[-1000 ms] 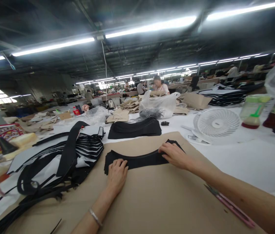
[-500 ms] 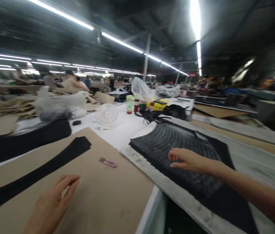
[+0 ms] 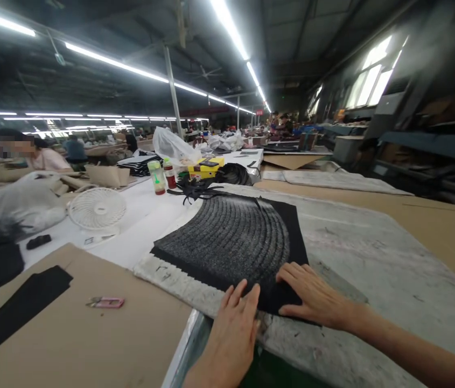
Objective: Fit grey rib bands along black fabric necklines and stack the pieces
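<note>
A black fabric piece (image 3: 227, 237) with curved, speckled grey rows lies flat on a stained pale pad (image 3: 356, 237). At its near edge, my left hand (image 3: 233, 328) rests with fingers stretched out over the cloth and the pad's rim. To the right, my right hand (image 3: 312, 293) lies on the fabric's near right corner, fingers spread and thumb apart. On the brown board (image 3: 142, 339) at the left are pink-handled thread snips (image 3: 106, 302) and a long black fabric strip (image 3: 21, 307).
A white fan (image 3: 97, 209) stands on the white table beside plastic bags (image 3: 17, 205). Farther back are a green-capped bottle (image 3: 156, 178), a red drink bottle (image 3: 169, 172), a yellow box (image 3: 206, 168) and black cords (image 3: 195, 189). Other people sit in the background.
The view has turned right. My left hand has moved from above the brown board to the black fabric's near edge. My right hand has come down onto the fabric's near corner.
</note>
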`<state>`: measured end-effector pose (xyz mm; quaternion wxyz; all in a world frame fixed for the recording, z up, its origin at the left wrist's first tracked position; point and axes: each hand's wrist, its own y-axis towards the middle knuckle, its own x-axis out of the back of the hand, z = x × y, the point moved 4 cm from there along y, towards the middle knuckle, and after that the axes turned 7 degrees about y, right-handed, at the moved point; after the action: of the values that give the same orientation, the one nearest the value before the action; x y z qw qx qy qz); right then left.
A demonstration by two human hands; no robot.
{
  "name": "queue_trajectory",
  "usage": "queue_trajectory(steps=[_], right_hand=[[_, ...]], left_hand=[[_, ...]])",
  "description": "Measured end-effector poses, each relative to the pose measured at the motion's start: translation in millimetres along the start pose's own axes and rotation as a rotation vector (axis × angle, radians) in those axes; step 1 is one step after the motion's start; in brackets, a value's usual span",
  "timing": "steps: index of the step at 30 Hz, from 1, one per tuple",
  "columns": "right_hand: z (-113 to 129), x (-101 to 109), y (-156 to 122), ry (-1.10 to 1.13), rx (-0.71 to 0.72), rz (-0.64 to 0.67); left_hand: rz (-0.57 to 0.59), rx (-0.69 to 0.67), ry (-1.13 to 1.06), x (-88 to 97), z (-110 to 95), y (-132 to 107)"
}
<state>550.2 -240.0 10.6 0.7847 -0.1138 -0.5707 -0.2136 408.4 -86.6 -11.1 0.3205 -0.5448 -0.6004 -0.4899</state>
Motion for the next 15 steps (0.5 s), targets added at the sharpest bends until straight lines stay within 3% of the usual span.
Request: queue_trajectory(steps=[5, 9, 15], right_hand=[[-4, 0, 6, 0.008, 0.066, 0.029], [-6, -4, 8, -0.052, 0.112, 0.008], [-10, -1, 14, 0.114, 0.105, 0.002]], left_hand=[[0.029, 0.008, 0.001, -19.3, 0, 7], [0.022, 0.041, -0.003, -22.3, -1, 4], [0.013, 0.083, 0.005, -22.0, -4, 5]])
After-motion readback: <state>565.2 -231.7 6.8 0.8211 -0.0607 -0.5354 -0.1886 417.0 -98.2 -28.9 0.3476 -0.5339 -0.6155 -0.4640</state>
